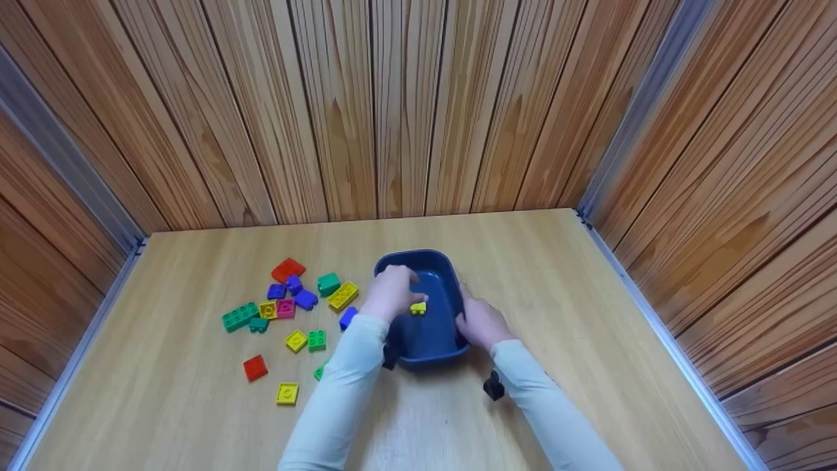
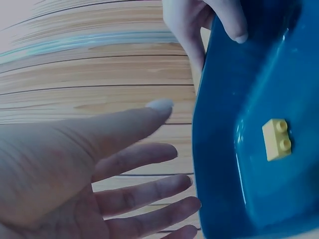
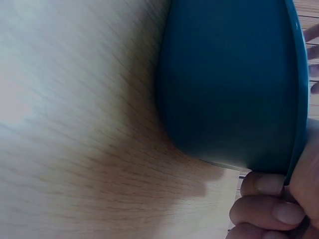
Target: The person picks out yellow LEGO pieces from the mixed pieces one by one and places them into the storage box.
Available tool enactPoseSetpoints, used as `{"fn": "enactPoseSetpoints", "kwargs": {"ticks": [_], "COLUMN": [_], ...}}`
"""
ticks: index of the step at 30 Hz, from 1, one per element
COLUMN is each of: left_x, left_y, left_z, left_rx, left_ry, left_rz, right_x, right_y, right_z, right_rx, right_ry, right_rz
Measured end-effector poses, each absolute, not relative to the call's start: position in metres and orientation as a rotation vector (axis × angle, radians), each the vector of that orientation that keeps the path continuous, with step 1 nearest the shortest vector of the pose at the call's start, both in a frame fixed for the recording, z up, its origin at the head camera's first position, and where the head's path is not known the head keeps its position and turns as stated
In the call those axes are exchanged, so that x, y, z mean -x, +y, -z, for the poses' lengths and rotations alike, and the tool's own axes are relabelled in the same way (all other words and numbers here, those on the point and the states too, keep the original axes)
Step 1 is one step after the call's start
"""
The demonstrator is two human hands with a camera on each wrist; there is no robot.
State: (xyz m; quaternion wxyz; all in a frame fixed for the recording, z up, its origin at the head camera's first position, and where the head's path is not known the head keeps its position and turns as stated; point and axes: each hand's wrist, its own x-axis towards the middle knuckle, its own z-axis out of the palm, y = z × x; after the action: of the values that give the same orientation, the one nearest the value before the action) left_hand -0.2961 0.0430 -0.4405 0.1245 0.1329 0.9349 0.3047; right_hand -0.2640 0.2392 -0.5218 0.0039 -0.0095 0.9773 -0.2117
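A dark blue plastic tub (image 1: pixel 428 340) stands on the table with a small yellow toy brick (image 1: pixel 418 308) lying inside; the brick (image 2: pixel 276 139) also shows in the left wrist view. Above the tub's left side is my left hand (image 1: pixel 390 292), its fingers spread and holding nothing. That hand (image 2: pixel 114 184) has its thumb and fingers extended toward the rim in the left wrist view. My right hand (image 1: pixel 484 322) grips the tub's right wall, thumb over the rim. In the right wrist view its curled fingers (image 3: pixel 264 211) lie against the outside of the wall.
Left of the tub several toy bricks lie scattered, among them a green brick (image 1: pixel 240 316), a red brick (image 1: pixel 255 368), a yellow brick (image 1: pixel 343 296) and a blue brick (image 1: pixel 305 299). Wood-panelled walls (image 1: pixel 405 111) enclose the table (image 1: pixel 523 261) at the back and sides.
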Motion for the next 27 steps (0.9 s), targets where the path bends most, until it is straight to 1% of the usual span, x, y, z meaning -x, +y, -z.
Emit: {"fn": "enactPoseSetpoints", "kwargs": {"ticks": [10, 16, 22, 27], "left_x": [0.285, 0.279, 0.268, 0.257], "left_y": [0.008, -0.01, -0.028, -0.047], "left_z": [0.449, 0.451, 0.45, 0.453], "left_rx": [-0.316, -0.287, -0.236, -0.215], "left_ry": [2.799, 2.823, 2.808, 2.838], "left_rz": [-0.856, -0.856, -0.886, -0.893], "right_x": [0.265, 0.267, 0.267, 0.266], "right_y": [0.238, 0.24, 0.24, 0.241], "right_z": [0.521, 0.521, 0.521, 0.523], "right_rx": [-0.015, 0.002, -0.026, 0.013], "right_ry": [2.986, 3.005, 2.968, 3.005], "right_rz": [0.699, 0.677, 0.698, 0.682]}}
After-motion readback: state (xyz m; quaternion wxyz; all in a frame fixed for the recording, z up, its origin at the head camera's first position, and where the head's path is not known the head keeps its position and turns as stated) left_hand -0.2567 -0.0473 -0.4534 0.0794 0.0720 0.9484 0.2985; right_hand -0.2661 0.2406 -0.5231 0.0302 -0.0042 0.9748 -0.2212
